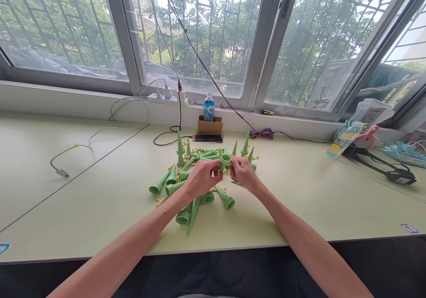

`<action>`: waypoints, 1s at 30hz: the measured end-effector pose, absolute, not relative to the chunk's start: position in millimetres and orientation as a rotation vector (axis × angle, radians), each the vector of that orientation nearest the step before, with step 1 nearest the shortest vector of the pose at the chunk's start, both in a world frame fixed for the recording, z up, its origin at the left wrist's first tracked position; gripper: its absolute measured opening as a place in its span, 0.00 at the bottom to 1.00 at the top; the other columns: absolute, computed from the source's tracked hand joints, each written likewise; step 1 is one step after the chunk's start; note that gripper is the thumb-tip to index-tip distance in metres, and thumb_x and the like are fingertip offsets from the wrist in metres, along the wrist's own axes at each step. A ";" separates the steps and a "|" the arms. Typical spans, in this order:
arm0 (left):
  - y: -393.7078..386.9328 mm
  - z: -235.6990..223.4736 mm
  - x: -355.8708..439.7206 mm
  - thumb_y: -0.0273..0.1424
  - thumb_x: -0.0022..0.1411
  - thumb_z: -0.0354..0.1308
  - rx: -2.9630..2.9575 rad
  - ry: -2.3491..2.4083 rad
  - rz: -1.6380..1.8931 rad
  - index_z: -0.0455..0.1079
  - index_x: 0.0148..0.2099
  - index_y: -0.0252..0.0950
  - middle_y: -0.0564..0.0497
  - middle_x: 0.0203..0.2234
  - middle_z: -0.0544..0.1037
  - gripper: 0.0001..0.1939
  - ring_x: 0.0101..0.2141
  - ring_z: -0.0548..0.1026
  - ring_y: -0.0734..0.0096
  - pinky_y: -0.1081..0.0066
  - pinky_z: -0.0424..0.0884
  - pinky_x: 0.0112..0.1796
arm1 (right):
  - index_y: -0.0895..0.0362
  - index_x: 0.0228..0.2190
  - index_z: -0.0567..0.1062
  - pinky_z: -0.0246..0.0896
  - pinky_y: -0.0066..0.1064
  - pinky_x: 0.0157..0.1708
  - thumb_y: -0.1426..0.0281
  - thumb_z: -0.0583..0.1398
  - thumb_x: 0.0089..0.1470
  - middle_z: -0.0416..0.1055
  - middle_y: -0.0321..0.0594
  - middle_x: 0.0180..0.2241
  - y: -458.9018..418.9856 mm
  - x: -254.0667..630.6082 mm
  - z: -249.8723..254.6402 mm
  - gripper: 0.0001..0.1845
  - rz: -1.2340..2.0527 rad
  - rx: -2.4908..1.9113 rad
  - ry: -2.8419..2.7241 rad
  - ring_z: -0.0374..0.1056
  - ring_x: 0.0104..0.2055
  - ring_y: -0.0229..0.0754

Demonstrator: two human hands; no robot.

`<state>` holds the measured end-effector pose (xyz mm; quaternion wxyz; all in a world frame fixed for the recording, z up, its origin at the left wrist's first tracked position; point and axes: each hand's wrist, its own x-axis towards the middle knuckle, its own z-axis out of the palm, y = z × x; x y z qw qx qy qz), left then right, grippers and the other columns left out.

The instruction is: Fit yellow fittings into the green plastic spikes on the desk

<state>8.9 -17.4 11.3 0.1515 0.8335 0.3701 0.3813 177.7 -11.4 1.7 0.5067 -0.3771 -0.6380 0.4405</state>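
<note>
My left hand (203, 176) is closed on a green plastic watering spike (225, 159), its round threaded opening turned towards me. Right beside that opening, my right hand (244, 172) pinches with fingers together; whatever lies between them is hidden. Under and around both hands spreads a pile of similar green spikes. One loose spike (225, 198) lies just below my hands, and another spike (194, 216) points towards the table's front edge. Small yellow valve pieces (162, 201) are scattered among them. A few spikes stand upright at the back, such as the left one (180, 148).
Behind the pile are a small cardboard box (210, 125) and a blue-labelled bottle (209, 107). A power strip (163, 96) and cables run along the sill. To the right lie a black strap (382, 165) and plastic-wrapped items (349, 134). A white cable (62, 173) rests at left.
</note>
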 end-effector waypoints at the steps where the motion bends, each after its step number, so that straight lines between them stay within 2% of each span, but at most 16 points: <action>1: -17.2 11.1 8.8 0.26 0.55 0.56 2.398 1.070 1.088 0.64 0.26 0.36 0.57 0.19 0.70 0.06 0.21 0.64 0.77 0.75 0.62 0.26 | 0.54 0.14 0.55 0.41 0.25 0.09 0.52 0.55 0.59 0.50 0.28 0.09 -11.1 177.8 1.5 0.29 1.093 -0.901 -1.534 0.47 0.09 0.30; 9: -16.3 10.6 8.4 0.25 0.54 0.55 2.449 1.104 1.102 0.55 0.23 0.36 0.57 0.18 0.67 0.11 0.21 0.61 0.77 0.74 0.59 0.25 | 0.53 0.14 0.54 0.39 0.25 0.08 0.53 0.53 0.60 0.50 0.28 0.08 -6.3 178.3 -1.4 0.29 1.227 -0.874 -1.521 0.45 0.08 0.30; 19: -18.1 10.9 8.3 0.32 0.58 0.56 2.416 1.261 1.057 0.61 0.29 0.37 0.55 0.23 0.74 0.08 0.22 0.66 0.74 0.73 0.59 0.26 | 0.54 0.13 0.55 0.41 0.25 0.09 0.53 0.54 0.60 0.51 0.28 0.08 -10.3 175.6 2.3 0.30 1.168 -0.833 -1.526 0.47 0.08 0.30; 25: -18.2 12.4 9.8 0.36 0.59 0.56 2.346 1.356 1.113 0.57 0.29 0.38 0.56 0.20 0.71 0.12 0.20 0.64 0.73 0.73 0.57 0.24 | 0.54 0.14 0.57 0.41 0.25 0.09 0.50 0.54 0.59 0.51 0.27 0.09 -9.4 175.6 1.1 0.30 1.140 -0.833 -1.534 0.47 0.09 0.29; 30: -17.0 11.4 9.7 0.38 0.60 0.56 2.344 1.355 1.108 0.58 0.30 0.38 0.56 0.19 0.70 0.12 0.20 0.65 0.73 0.73 0.56 0.24 | 0.54 0.14 0.57 0.42 0.25 0.09 0.47 0.54 0.58 0.51 0.27 0.09 -9.4 175.6 0.2 0.31 1.099 -0.853 -1.542 0.47 0.09 0.29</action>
